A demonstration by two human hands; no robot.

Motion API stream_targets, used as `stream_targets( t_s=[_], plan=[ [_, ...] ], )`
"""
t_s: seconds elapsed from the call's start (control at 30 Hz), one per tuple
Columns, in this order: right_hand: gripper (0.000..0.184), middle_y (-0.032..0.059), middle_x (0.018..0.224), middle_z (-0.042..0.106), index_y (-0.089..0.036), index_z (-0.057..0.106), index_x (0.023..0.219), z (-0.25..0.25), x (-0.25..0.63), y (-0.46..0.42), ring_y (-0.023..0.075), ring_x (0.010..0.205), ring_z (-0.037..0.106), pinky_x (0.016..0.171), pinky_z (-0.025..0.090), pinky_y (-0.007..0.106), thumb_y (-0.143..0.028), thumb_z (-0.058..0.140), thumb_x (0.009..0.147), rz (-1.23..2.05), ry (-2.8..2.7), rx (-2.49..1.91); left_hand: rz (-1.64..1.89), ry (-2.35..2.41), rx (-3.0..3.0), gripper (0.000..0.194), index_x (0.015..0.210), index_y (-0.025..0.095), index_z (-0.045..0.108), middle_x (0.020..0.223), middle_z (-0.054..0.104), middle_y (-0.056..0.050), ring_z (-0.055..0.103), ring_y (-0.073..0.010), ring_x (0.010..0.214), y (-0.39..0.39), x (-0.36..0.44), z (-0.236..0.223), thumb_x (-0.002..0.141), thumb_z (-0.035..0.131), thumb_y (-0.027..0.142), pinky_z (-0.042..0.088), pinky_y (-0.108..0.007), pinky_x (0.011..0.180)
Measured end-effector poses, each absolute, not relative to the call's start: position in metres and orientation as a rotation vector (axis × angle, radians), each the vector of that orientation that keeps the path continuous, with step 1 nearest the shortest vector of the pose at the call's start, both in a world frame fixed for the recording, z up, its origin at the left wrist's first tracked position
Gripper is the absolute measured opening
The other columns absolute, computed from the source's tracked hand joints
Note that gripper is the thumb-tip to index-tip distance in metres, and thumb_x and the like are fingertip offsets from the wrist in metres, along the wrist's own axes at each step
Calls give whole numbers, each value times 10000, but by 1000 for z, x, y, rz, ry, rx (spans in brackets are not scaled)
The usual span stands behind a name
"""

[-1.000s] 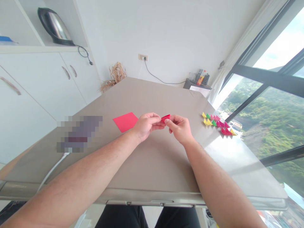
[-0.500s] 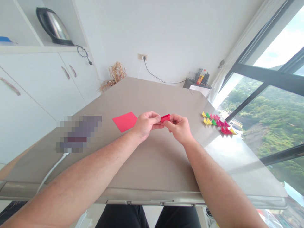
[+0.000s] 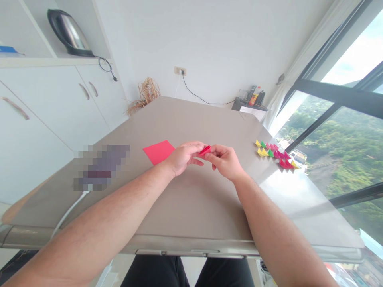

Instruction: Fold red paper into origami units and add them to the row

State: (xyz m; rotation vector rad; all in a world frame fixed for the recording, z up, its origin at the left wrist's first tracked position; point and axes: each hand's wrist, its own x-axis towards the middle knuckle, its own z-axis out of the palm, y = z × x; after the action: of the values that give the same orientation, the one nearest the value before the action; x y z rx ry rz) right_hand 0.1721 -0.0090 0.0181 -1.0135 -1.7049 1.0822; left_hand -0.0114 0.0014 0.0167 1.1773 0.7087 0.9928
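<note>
A small folded piece of red paper [image 3: 205, 151] is held up above the table between my two hands. My right hand [image 3: 224, 160] pinches its right end between thumb and fingers. At the other end, my left hand [image 3: 186, 156] has its fingers around the paper, with a lower finger standing apart from it; the exact contact is partly hidden. A flat sheet of red paper [image 3: 158, 151] lies on the table just left of my left hand, its near right part covered by that hand.
Several small folded paper shapes [image 3: 275, 154] in yellow, green, red and magenta stand in rows at the table's right side. A blurred-out dark object [image 3: 103, 165] with a white cable [image 3: 67, 211] lies at the left. The grey-brown table [image 3: 191, 211] ends near my legs.
The folded red paper has tilted more steeply and shifted slightly left. My left hand's fingers have loosened and spread somewhat, while my right hand keeps its pinch. The view has moved slightly.
</note>
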Motion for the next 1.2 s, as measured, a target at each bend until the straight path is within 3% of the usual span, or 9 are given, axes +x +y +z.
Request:
stream_targets(
  t_s=[0.1,0.23,0.53,0.73,0.97,1.2],
  plan=[
    [249,-12,703,634,-194,735,857,18,180,-6,90,502,477,471,431,260,-441,728,833,1327,-1717,-940,873,650,1169,211,817,173,702,813,633,-52,626,-180,798,4,-16,16,842,685,381,515,-296,670],
    [244,-61,529,511,-182,733,825,19,184,-6,72,429,383,463,441,256,-423,764,816,1531,-1669,-800,801,603,1182,234,803,167,691,764,590,-41,572,-147,720,5,-20,17,827,738,395,462,-260,615],
    [205,-96,475,353,-181,710,766,22,186,-8,60,422,297,433,433,232,-363,800,796,1677,-1505,-690,791,464,1168,225,795,157,703,785,598,-34,460,-93,636,1,-24,20,756,821,345,387,-233,566],
    [202,-104,484,312,-174,689,759,19,183,-9,54,417,277,442,451,238,-339,788,820,1793,-1529,-547,735,435,1139,233,726,132,683,609,464,16,355,-62,523,-2,-22,21,737,832,311,321,-219,486],
    [217,-110,492,300,-172,665,763,14,179,-8,52,410,279,447,465,243,-345,782,822,1848,-1519,-421,689,341,1132,252,723,124,669,584,475,10,468,-95,533,-3,-19,22,758,810,329,445,-264,547],
    [250,-105,498,291,-182,654,751,15,179,-9,67,428,320,480,478,263,-385,790,804,1854,-1501,-492,710,382,1130,240,767,140,685,674,610,-46,603,-159,629,-3,-19,20,745,812,343,476,-303,597]
  ],
)
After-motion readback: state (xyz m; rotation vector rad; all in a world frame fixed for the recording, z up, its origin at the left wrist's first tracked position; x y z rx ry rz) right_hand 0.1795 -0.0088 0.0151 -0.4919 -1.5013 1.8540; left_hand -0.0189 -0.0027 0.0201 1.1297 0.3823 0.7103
